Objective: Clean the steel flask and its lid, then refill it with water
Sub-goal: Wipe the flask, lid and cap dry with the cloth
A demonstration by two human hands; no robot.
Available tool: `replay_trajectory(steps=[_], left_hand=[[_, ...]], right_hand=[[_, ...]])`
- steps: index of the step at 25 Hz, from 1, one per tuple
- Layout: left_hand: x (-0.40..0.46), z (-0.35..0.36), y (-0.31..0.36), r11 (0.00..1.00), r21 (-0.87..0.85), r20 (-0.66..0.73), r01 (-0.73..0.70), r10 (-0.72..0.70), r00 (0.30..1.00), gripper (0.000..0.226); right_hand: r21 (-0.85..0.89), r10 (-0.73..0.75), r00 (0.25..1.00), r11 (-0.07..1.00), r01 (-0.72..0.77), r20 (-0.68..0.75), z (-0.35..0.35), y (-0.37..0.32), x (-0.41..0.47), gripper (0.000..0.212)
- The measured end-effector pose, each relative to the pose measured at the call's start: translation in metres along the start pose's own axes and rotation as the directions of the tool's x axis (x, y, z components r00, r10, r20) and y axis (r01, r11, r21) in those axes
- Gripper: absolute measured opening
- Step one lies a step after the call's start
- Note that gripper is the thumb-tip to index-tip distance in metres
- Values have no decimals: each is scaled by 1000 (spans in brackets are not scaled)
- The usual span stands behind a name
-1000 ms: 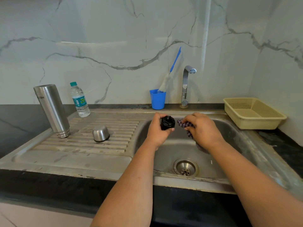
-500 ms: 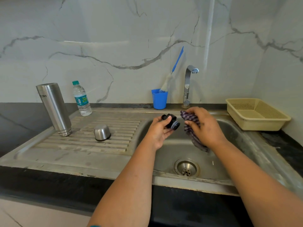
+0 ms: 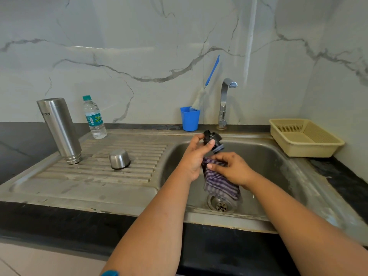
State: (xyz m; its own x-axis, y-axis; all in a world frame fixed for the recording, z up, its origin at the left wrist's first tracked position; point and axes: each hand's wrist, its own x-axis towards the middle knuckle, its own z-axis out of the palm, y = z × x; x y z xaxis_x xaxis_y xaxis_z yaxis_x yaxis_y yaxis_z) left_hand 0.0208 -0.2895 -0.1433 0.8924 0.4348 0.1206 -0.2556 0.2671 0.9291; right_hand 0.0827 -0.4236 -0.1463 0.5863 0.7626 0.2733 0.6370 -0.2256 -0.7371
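The steel flask (image 3: 59, 130) stands upside down on the left of the draining board. Its steel cup cap (image 3: 119, 158) rests mouth down on the ribs nearby. Over the sink basin, my left hand (image 3: 196, 156) grips the black inner lid (image 3: 213, 140), tilted with its threaded end pointing down to the right. Just below the lid, my right hand (image 3: 233, 169) pinches a purple checked cloth (image 3: 220, 183), which hangs down toward the drain (image 3: 220, 205).
A small plastic water bottle (image 3: 94, 118) stands behind the flask. A blue cup (image 3: 190, 118) holding a bottle brush (image 3: 207, 84) sits beside the tap (image 3: 226, 102). A beige plastic basket (image 3: 304, 137) rests on the black counter at the right.
My left hand has turned the lid and raised it. My right hand has dropped below the lid with the cloth, which now hangs lower over the drain.
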Motion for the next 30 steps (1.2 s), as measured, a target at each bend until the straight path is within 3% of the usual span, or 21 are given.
replay_trajectory(steps=[3, 7, 8, 13, 22, 25, 28, 30], left_hand=[[5, -10, 0, 991, 130, -173, -22, 45, 984, 38], [7, -16, 3, 980, -177, -182, 91, -123, 976, 33], [6, -15, 2, 978, -184, -164, 97, -128, 978, 30], [4, -10, -5, 986, 162, -86, 40, -27, 996, 29], [5, -17, -11, 951, 296, -164, 94, -46, 985, 18], [1, -22, -6, 959, 238, -196, 156, -110, 974, 35], [-13, -26, 14, 988, -33, -257, 148, -151, 955, 11], [-25, -34, 34, 957, -269, -307, 112, -195, 931, 10]], right_hand=[[-209, 30, 993, 976, -54, -117, -11, 1, 4, 27], [-216, 113, 976, 964, -153, -185, -30, 14, -2, 31], [-227, 102, 975, 963, -147, -198, -31, 15, -2, 31], [-191, 54, 977, 977, -94, -206, -23, 7, 2, 29], [-232, 42, 973, 968, -95, -225, -19, 7, 2, 29], [-176, 34, 965, 981, -83, -261, -9, 1, 2, 29], [-31, 119, 928, 990, -139, -354, 5, -13, 8, 29], [328, 309, 892, 923, -199, -331, 16, -27, 18, 26]])
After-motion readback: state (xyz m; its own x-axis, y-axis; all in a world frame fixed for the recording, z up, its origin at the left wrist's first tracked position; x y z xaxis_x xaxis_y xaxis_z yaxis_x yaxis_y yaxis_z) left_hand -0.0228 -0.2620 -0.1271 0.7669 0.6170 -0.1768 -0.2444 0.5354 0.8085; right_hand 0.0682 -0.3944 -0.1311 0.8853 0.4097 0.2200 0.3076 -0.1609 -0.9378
